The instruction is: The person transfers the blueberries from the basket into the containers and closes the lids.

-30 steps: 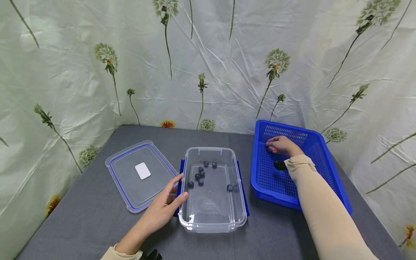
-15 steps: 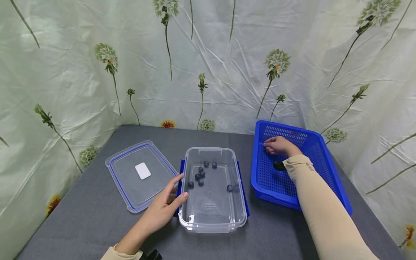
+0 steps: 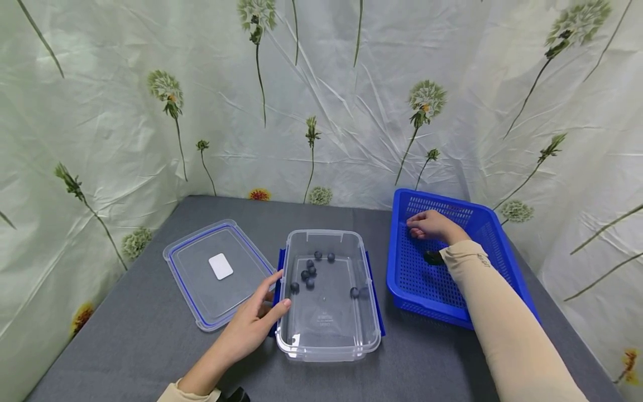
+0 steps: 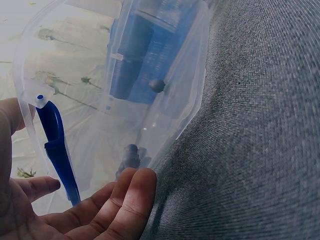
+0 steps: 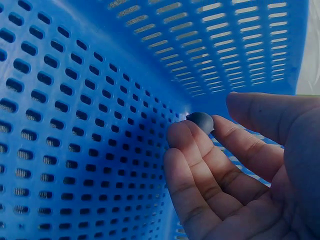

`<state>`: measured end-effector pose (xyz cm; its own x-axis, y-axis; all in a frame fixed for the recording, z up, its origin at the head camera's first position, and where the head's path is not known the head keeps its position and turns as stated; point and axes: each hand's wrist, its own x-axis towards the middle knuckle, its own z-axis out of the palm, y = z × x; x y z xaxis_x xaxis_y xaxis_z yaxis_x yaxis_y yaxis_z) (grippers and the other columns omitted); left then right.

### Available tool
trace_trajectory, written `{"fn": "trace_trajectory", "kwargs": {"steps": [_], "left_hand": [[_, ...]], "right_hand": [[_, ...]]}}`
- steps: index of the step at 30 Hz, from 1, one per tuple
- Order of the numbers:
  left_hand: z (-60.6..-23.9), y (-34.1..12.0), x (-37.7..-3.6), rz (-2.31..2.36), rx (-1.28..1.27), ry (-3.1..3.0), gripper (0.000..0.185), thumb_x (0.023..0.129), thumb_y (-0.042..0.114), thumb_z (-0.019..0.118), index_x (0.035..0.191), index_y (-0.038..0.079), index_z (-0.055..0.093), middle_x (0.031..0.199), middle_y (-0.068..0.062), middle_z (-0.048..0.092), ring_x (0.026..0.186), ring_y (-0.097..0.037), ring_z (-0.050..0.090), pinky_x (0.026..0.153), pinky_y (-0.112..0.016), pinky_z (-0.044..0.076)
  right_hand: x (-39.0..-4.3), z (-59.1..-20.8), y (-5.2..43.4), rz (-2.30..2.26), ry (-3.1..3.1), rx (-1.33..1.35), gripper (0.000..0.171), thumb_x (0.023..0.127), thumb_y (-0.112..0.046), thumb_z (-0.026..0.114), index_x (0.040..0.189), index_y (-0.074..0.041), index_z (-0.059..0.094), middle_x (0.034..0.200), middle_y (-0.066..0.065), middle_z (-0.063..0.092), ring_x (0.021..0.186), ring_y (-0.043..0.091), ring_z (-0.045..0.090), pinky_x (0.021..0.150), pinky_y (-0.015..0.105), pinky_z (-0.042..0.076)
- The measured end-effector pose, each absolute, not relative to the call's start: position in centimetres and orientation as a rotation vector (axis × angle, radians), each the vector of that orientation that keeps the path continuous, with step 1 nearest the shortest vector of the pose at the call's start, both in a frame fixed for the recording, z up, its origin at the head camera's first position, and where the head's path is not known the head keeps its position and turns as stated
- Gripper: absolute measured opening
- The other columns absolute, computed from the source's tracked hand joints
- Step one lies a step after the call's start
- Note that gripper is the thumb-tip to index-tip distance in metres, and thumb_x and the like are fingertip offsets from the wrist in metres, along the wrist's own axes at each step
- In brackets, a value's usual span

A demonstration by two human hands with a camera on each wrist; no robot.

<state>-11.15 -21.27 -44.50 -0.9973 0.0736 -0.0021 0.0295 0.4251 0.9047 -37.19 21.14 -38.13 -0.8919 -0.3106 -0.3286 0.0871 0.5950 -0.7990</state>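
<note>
1 blueberry at right hand fingertips, blue basket corner

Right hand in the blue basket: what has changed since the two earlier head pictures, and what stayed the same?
The right hand has crept slightly toward the basket's left wall; its fingertips now pinch a dark berry. The left hand still rests against the clear container, the berries inside have not moved, and the lid lies where it was.

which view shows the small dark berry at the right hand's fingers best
The right wrist view: the small dark round berry sits at the right hand's fingertips, against the blue perforated plastic basket. The head view hides it under the hand; the left wrist view misses it.
</note>
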Motion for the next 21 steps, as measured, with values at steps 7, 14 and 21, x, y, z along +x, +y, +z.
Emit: {"fn": "trace_trajectory", "kwargs": {"steps": [7, 14, 21], "left_hand": [[-44.5, -21.3, -11.1, 1.654, 0.085, 2.625, 0.066, 0.105, 0.040, 0.069, 0.165, 0.036, 0.040, 0.125, -0.011, 0.074, 0.099, -0.012, 0.075, 0.088, -0.041, 0.058], [-44.6, -21.4, -11.1, 1.663, 0.103, 2.621, 0.067, 0.106, 0.040, 0.068, 0.165, 0.033, 0.040, 0.128, -0.012, 0.073, 0.100, -0.012, 0.075, 0.089, -0.042, 0.058], [-44.7, -21.4, -11.2, 1.644, 0.116, 2.636, 0.067, 0.106, 0.039, 0.068, 0.166, 0.032, 0.039, 0.126, -0.011, 0.074, 0.101, -0.012, 0.075, 0.088, -0.041, 0.058]], "right_hand": [[-36.6, -37.6, 21.5, -1.188, 2.423, -0.226, 0.047, 0.113, -0.007, 0.049, 0.147, 0.025, 0.042, 0.086, -0.003, 0.068, 0.076, 0.000, 0.063, 0.072, 0.017, 0.056], [-35.8, -37.0, 21.4, -1.190, 2.434, -0.274, 0.047, 0.113, -0.010, 0.051, 0.147, 0.023, 0.044, 0.087, -0.004, 0.065, 0.079, 0.002, 0.062, 0.074, 0.018, 0.057], [-34.4, -36.0, 21.4, -1.131, 2.466, -0.364, 0.051, 0.114, -0.015, 0.052, 0.150, 0.019, 0.045, 0.099, 0.001, 0.071, 0.092, 0.005, 0.067, 0.082, 0.022, 0.058]]}}
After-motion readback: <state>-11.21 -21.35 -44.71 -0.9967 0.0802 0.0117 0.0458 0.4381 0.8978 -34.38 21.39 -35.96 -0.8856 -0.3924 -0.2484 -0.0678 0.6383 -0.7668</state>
